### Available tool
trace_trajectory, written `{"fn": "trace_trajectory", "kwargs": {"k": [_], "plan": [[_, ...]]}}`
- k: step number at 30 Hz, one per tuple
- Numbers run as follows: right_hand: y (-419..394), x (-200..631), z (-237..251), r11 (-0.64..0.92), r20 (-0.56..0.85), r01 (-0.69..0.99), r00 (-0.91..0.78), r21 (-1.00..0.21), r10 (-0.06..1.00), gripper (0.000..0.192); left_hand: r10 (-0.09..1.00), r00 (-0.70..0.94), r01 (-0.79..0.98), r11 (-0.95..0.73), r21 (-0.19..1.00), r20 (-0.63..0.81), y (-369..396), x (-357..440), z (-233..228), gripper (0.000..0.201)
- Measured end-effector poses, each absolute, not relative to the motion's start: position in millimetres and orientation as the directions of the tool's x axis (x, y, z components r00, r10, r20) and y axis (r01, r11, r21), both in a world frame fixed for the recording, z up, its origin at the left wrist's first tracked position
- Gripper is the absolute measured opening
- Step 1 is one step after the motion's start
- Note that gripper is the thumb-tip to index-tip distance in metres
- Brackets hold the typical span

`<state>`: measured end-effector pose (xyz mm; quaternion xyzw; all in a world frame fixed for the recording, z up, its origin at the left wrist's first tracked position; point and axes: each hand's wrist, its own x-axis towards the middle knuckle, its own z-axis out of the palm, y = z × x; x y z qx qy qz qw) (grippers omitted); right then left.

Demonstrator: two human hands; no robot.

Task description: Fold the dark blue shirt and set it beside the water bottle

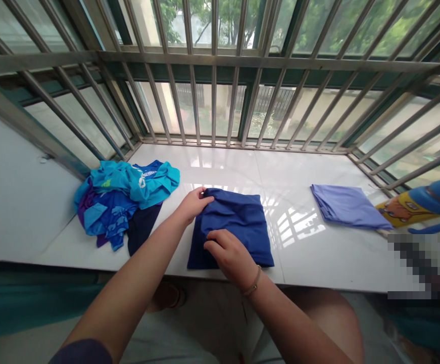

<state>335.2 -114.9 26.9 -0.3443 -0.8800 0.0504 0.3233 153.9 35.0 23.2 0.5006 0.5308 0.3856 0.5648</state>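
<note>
A dark blue garment (238, 212), folded into a rough rectangle, lies on the white sill in front of me. My left hand (196, 203) pinches its far left corner between thumb and fingers. Over the near left part of the same cloth is my right hand (232, 253), its fingers curled and closed on the fabric near the left edge. Small creases run across the top layer. What exactly lies between the right fingertips is partly hidden by the hand.
To the left is a crumpled heap of blue, turquoise and purple clothes (125, 197). A folded lavender cloth (350, 205) lies at the right, beside a blue and yellow bottle (412, 205). Metal window bars (214, 101) rise behind the white sill (299, 263).
</note>
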Motion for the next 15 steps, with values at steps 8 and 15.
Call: {"fn": "trace_trajectory", "kwargs": {"k": [8,15], "plan": [[-115.2,308.7,5.9,0.828,0.322,0.535,-0.764,-0.169,0.559,0.009,0.906,-0.006,0.174,0.417,0.892,-0.423,53.5,127.0,8.2,0.036],[-131.0,295.5,-25.8,0.841,0.309,0.510,-0.783,-0.179,0.540,0.008,0.960,-0.089,0.433,0.277,0.858,-0.265,60.2,122.1,-16.6,0.013]]}}
